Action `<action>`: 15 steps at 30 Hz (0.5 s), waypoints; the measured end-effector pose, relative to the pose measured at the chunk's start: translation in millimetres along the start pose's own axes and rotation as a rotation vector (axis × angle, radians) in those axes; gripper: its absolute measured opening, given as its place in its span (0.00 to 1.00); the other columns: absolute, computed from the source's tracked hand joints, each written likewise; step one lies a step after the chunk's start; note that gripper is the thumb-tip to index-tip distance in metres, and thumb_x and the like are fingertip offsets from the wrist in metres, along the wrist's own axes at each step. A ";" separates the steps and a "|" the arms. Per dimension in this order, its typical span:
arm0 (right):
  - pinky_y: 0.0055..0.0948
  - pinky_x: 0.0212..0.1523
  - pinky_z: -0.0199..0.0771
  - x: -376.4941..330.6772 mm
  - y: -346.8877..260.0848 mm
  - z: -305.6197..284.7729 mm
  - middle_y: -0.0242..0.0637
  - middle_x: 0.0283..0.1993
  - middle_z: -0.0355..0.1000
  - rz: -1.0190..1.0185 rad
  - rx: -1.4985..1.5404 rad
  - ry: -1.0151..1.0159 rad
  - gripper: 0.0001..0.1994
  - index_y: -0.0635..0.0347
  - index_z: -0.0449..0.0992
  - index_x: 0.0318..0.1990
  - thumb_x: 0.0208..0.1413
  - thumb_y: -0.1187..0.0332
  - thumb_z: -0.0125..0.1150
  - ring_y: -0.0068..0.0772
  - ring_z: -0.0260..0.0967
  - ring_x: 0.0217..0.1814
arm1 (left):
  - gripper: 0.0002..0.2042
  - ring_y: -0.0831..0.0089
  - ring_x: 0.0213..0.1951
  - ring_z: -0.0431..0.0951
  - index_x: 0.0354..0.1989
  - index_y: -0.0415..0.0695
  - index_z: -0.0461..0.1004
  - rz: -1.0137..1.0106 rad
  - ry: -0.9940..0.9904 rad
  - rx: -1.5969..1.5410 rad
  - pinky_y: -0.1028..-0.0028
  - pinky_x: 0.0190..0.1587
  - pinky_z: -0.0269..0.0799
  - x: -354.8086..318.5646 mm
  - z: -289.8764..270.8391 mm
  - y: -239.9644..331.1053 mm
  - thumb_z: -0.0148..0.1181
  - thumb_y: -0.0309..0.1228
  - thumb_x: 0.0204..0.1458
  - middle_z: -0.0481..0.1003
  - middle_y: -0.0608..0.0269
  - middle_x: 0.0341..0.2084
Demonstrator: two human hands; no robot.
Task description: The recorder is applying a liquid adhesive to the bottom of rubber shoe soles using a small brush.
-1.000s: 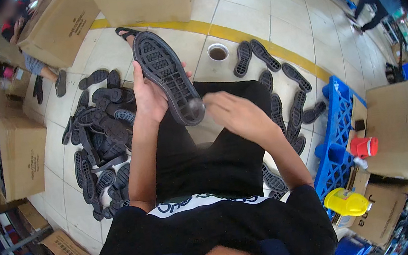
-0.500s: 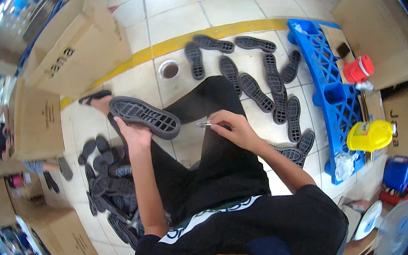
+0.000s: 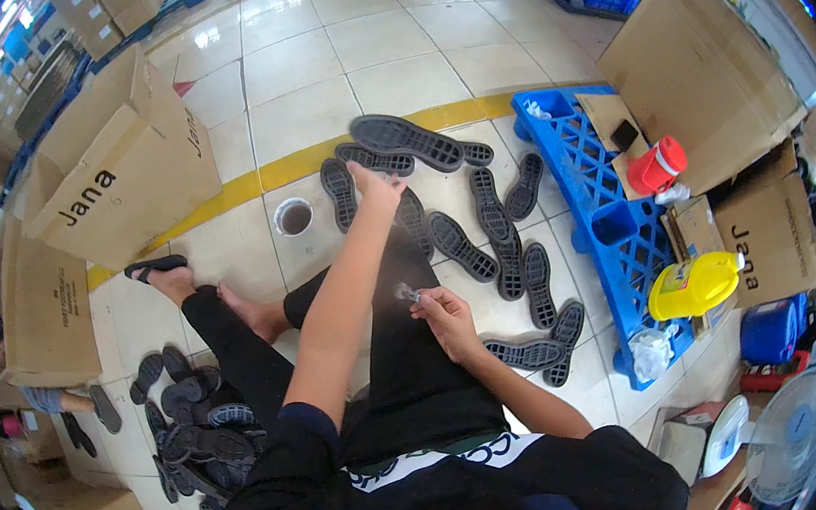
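My left arm is stretched out over the floor. My left hand has its fingers apart, just short of a black shoe sole with a grid-patterned face. That sole overlaps the ones around it; whether it hangs above them or rests on them I cannot tell. Over my thigh, my right hand pinches a small silvery tool, its tip blurred. Several dark soles lie spread in front of me and to the right, such as this sole. Beside my left leg is a heap of soles.
A blue plastic pallet stands on the right, with a red jug and a yellow bottle near it. Large cardboard boxes stand on the left. A round hole opens in the tiled floor. A fan is at lower right.
My left hand has swung forward and right, away from my lap, and has let go of the sole it held. The right hand still pinches the small tool. The view has shifted.
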State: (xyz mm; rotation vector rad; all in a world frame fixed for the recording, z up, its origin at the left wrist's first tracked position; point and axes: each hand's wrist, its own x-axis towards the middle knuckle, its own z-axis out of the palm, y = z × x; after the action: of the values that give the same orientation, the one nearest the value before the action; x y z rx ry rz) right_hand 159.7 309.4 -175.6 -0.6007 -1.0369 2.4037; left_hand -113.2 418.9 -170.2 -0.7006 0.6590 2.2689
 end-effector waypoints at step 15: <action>0.25 0.45 0.73 11.5 -0.7 21.2 0.35 0.38 0.73 0.093 -0.098 -0.040 0.06 0.63 0.73 0.41 0.63 0.70 0.55 0.25 0.72 0.41 | 0.28 0.47 0.54 0.69 0.57 0.33 0.65 0.724 1.545 1.963 0.56 0.56 0.65 -326.7 -488.6 346.7 0.56 0.44 0.55 0.68 0.38 0.54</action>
State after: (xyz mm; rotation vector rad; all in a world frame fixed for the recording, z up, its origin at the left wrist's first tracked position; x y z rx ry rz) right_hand 139.0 304.5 -164.3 -0.6502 -1.1729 2.4651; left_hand -6.8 -252.5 -229.3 -0.8682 3.2136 -0.0533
